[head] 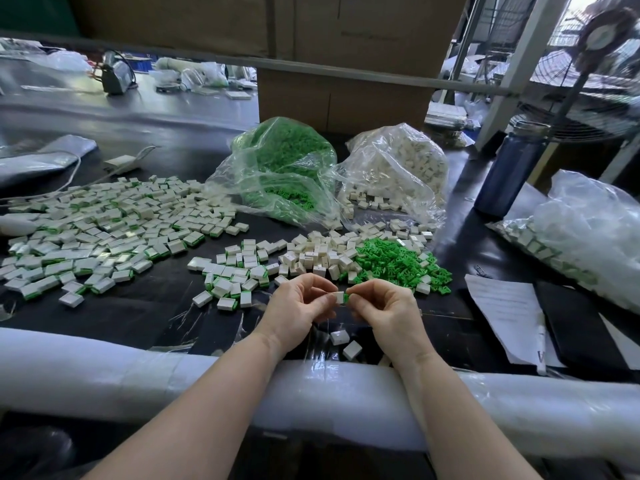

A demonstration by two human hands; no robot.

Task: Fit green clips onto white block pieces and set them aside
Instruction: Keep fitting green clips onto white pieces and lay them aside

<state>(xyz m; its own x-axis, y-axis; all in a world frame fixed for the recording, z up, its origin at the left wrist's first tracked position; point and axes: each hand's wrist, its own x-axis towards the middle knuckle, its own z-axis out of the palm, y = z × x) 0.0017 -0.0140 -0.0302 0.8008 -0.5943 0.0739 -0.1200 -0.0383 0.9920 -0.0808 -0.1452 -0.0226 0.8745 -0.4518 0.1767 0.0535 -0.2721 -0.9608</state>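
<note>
My left hand (299,306) pinches a small white block (339,296) in front of me, just above the dark table. My right hand (384,308) pinches a green clip (346,297) against the block's right side. Beyond my hands lie a loose pile of white blocks (318,254) and a heap of green clips (398,263). A small group of fitted pieces (235,275) lies to the left of those, and a wide spread of fitted pieces (104,230) covers the far left. Two loose white blocks (346,342) sit under my right wrist.
An open bag of green clips (284,168) and an open bag of white blocks (398,168) stand behind the piles. A blue bottle (509,174), a filled plastic bag (588,237) and papers (509,313) are at right. A padded white roll (138,379) lines the near edge.
</note>
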